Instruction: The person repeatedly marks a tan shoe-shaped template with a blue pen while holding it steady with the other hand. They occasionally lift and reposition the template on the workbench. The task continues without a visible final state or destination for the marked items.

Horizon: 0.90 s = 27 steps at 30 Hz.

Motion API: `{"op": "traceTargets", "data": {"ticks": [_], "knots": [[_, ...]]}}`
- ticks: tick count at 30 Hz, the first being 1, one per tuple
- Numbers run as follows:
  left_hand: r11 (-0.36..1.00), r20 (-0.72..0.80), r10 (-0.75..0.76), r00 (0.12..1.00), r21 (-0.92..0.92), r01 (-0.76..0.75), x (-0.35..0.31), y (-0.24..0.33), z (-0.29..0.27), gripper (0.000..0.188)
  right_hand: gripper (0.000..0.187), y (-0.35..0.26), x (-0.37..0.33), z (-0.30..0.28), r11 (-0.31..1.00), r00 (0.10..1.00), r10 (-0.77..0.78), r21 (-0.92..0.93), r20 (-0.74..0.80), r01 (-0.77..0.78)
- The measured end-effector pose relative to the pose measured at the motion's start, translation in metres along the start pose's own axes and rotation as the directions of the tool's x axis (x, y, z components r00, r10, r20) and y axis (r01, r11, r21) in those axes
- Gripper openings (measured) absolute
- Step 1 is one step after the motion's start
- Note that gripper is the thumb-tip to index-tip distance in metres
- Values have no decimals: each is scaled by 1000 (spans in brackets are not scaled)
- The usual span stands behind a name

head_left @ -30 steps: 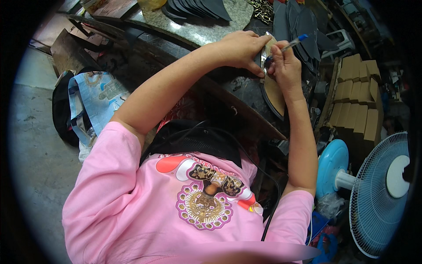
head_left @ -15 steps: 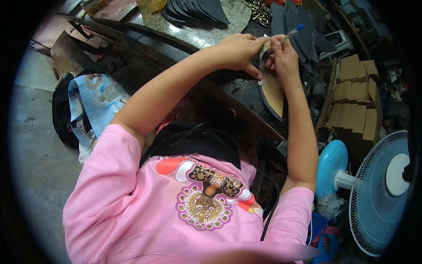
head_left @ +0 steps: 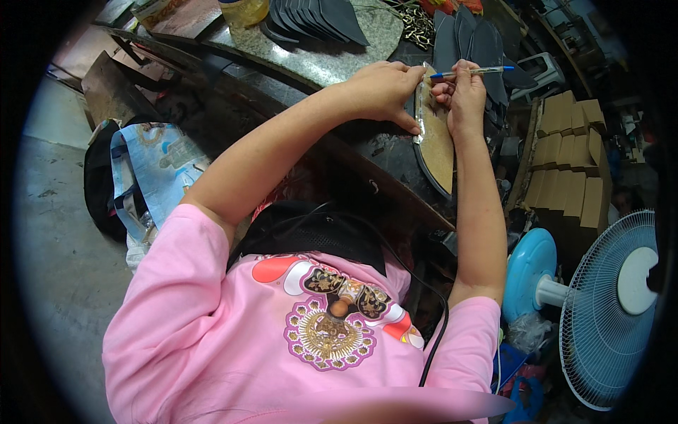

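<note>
My right hand (head_left: 466, 95) grips a ballpoint pen (head_left: 487, 70) with a clear barrel and blue ends. The pen lies nearly level, its left end just above a tan, curved, sole-shaped piece (head_left: 439, 152). A shiny clear strip runs along this piece's left edge, and a dark rim shows below it. My left hand (head_left: 388, 92) holds that left edge, thumb low and fingers near the top. Its fingertips are partly hidden. Behind my right hand, several dark grey sole-shaped sheets (head_left: 459, 39) lean together.
Another fanned stack of dark grey pieces (head_left: 318, 20) lies on the stone slab (head_left: 311, 60), beside a yellowish container (head_left: 244, 10). Brass-coloured hardware (head_left: 417, 21) is heaped beyond. Stacked cardboard boxes (head_left: 565, 155) and a fan (head_left: 611, 304) stand at right. A cable (head_left: 443, 318) hangs near my right arm.
The pen has swung from a steep tilt to nearly level, its left end now by my left fingertips. My right hand has turned slightly, baring more of the tan piece.
</note>
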<state>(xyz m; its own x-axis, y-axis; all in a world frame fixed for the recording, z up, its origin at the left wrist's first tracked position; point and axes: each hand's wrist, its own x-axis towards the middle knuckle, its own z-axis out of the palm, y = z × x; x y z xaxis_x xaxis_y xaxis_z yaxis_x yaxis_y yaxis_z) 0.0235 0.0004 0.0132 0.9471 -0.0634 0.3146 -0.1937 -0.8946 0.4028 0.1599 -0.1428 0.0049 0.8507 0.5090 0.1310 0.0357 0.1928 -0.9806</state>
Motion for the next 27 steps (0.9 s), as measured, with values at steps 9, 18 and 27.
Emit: {"op": "traceTargets", "data": {"ticks": [9,18,27], "knots": [[999,68,-23,997,31,21,2,-1,0,100,20,5,-6,13,832,970,-206,-497,132,244],[1000,41,10,999,24,-11,1,-3,2,99,20,10,11,19,469,833,-467,-715,297,518],[999,14,35,999,28,-35,0,-4,3,94,22,10,22,10,987,994,-93,-135,-63,84]]}}
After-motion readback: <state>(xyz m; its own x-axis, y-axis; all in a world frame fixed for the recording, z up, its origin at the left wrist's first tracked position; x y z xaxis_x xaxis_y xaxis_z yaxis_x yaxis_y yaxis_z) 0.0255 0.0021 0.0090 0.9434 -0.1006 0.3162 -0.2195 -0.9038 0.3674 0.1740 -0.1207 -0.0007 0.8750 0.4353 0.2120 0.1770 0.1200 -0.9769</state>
